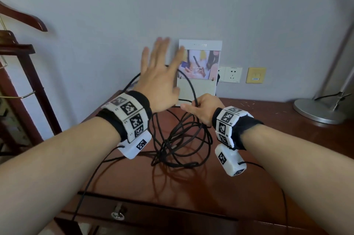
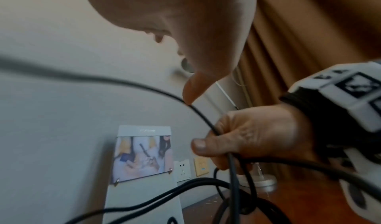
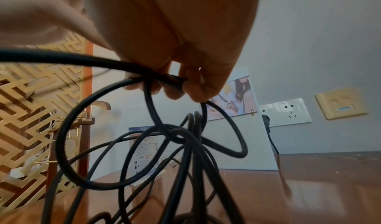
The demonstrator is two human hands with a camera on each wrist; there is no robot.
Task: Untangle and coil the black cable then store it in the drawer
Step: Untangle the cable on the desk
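The black cable lies in a loose tangle on the brown wooden desk. My right hand grips several of its loops just above the desk; its curled fingers close round the strands. One strand arcs up from that fist to my left hand, which is raised above the tangle with fingers straight and spread. In the left wrist view the left thumb tip touches that strand. The drawer front with a metal knob runs under the desk's near edge.
A white display card leans on the wall behind the hands. Wall sockets, one with a black plug, and a yellow plate are to its right. A lamp base stands far right. A wooden coat stand stands left of the desk.
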